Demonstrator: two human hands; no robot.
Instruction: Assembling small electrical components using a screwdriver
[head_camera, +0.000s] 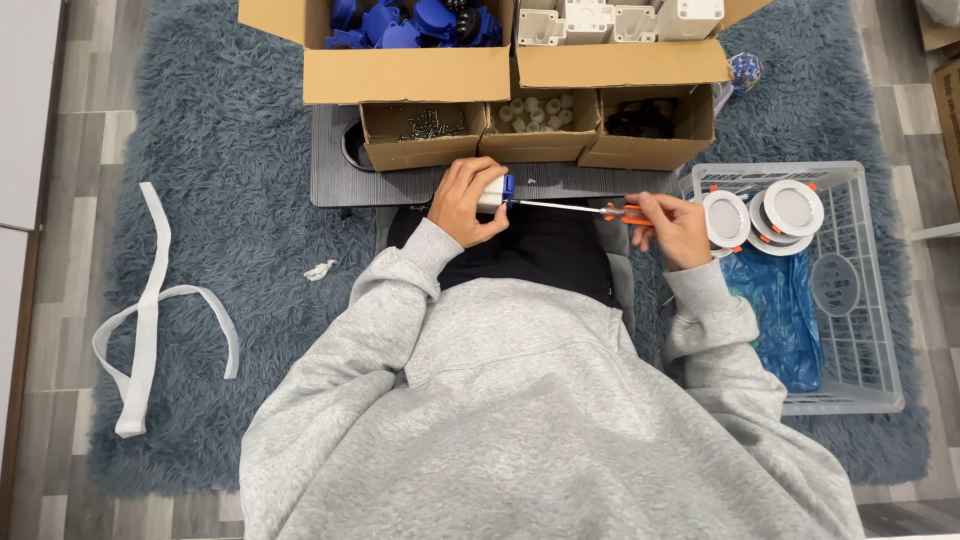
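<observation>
The left hand (468, 200) is wrapped around a small white and blue plastic part (497, 192), fingers curled shut on it just in front of the near edge of the low grey desk (330, 180). The right hand (672, 226) is closed around the orange handle of a screwdriver (590, 209), whose thin shaft runs leftward so its tip meets the blue end of the part. Both hands hover over the person's dark lap, close to the desk's near edge.

On the desk stand three small cardboard boxes: one with screws (425, 127), one with white pieces (538, 112), one with dark pieces (645, 120) too shadowed to make out. Behind them, larger boxes of blue parts (410, 22) and white parts (620, 20) are cut off by the top of the view.

Just right of the right hand sits a white wire basket (870, 290) holding round white lamps (790, 210). Open shaggy rug (230, 150) lies to the left, with a white strap (150, 300) on it.
</observation>
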